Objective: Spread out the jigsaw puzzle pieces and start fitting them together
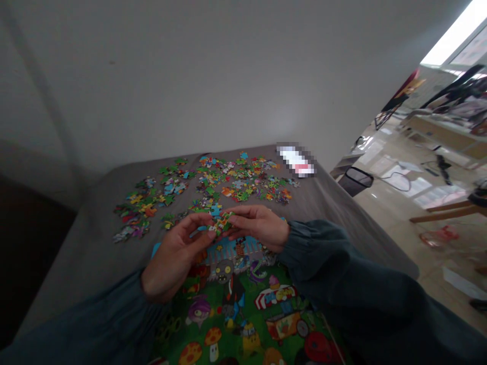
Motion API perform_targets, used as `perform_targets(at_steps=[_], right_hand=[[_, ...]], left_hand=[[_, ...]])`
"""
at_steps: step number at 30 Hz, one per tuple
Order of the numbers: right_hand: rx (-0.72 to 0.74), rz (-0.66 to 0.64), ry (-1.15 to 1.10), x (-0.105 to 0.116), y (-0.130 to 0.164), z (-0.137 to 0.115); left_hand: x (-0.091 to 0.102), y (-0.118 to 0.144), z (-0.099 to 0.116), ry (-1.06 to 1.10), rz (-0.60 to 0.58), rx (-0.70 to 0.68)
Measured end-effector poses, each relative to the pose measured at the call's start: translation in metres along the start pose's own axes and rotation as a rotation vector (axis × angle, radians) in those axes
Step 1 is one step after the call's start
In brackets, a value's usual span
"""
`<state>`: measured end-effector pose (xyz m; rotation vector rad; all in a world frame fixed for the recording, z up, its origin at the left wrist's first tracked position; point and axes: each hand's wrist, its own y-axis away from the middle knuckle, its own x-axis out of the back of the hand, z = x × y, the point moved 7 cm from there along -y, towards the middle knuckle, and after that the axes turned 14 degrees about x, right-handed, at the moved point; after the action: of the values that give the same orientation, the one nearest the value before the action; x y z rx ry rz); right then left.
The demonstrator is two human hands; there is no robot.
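Note:
Between my fingertips are a few small green and multicoloured jigsaw puzzle pieces (pixel 221 225), which look joined together. My left hand (pixel 178 248) pinches them from the left, and my right hand (pixel 261 223) grips their right side. Both hands hover over the top part of a printed cartoon picture (pixel 236 304) with a zombie, mushrooms and a cart on green. Just beyond my fingers, loose puzzle pieces (pixel 243 187) lie scattered in a wide spread. The far edge of the picture is partly hidden by my hands.
Grey cloth (pixel 331 218) covers the table, which stands against a pale wall (pixel 213 76). A phone-like bright object (pixel 297 161), blurred out, lies at the back right. More loose pieces (pixel 140 208) sit at the left. Beyond the right edge are a tiled floor and wooden furniture (pixel 449 132).

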<state>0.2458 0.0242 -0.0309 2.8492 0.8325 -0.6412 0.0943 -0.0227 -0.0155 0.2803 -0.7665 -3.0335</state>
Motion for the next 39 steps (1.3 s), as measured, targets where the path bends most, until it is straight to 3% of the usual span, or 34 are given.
perform_targets(at_steps=[8, 20, 30, 39], right_hand=[[-0.028, 0.037, 0.108, 0.001, 0.001, -0.004], [0.087, -0.046, 0.224, 0.009, -0.003, -0.009], [0.13, 0.007, 0.413, 0.016, -0.004, -0.022], [0.13, -0.027, 0.333, 0.016, -0.006, -0.019]], left_hand=[[-0.001, 0.0, -0.003, -0.114, -0.04, 0.001], [0.003, -0.001, 0.002, -0.091, 0.0, -0.038], [0.0, 0.004, 0.011, -0.032, 0.019, -0.039], [0.002, 0.002, 0.012, -0.043, 0.027, -0.063]])
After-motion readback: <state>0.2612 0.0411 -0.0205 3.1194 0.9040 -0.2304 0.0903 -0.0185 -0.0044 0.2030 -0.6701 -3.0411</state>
